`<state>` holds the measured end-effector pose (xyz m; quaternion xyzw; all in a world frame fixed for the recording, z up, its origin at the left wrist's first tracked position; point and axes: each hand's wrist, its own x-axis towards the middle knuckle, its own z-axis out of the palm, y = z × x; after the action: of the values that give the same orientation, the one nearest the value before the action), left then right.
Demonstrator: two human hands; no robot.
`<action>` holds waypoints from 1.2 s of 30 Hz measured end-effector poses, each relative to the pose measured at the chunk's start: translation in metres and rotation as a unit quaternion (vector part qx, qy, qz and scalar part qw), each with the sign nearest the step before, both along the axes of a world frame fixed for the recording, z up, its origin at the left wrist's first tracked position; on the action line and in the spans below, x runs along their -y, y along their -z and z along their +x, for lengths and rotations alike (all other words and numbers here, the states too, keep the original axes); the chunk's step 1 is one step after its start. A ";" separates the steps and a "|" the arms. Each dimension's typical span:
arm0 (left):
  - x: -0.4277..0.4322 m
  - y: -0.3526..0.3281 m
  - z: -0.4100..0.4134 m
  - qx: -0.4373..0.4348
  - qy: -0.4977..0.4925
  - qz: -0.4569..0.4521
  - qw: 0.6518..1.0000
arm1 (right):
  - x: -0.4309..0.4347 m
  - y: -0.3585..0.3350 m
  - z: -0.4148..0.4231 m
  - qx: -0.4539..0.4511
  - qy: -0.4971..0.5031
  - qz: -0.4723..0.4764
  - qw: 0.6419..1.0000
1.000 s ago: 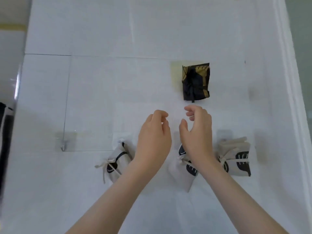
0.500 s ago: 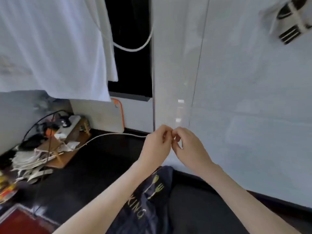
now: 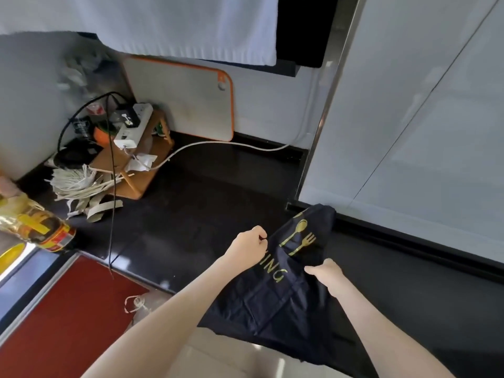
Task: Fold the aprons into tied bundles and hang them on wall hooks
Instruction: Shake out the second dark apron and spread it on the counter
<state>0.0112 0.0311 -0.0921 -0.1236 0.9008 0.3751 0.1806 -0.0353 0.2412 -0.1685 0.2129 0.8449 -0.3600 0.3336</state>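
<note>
Two hands holding dark apron [image 3: 272, 304], left hand [image 3: 246, 248] fingers pinching its edge, right hand [image 3: 327, 274] fingers curled into cloth

Dark floor [image 3: 207, 192], white wall panel [image 3: 409, 105], red mat [image 3: 68, 317]

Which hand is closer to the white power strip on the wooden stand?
Left. The left hand pinches the edge of the dark apron, below-right of the power strip; the right hand grips the apron farther right.
</note>
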 end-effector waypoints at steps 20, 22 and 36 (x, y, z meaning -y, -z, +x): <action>-0.165 -0.054 -0.027 -0.298 0.502 -0.330 0.742 | -0.151 -0.126 0.072 -0.168 -0.253 -0.043 0.952; -0.178 -0.065 -0.010 -0.270 0.464 -0.306 0.786 | -0.181 -0.132 0.098 -0.159 -0.214 -0.053 0.962; -0.218 -0.096 0.159 0.230 0.307 -0.186 0.905 | -0.286 -0.131 0.232 -0.303 -0.132 -0.033 0.943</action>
<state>0.1706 0.2486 0.0035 0.0445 0.8810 0.0882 0.4626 0.1968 0.5273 -0.0379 -0.0305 0.9143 -0.3878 0.1127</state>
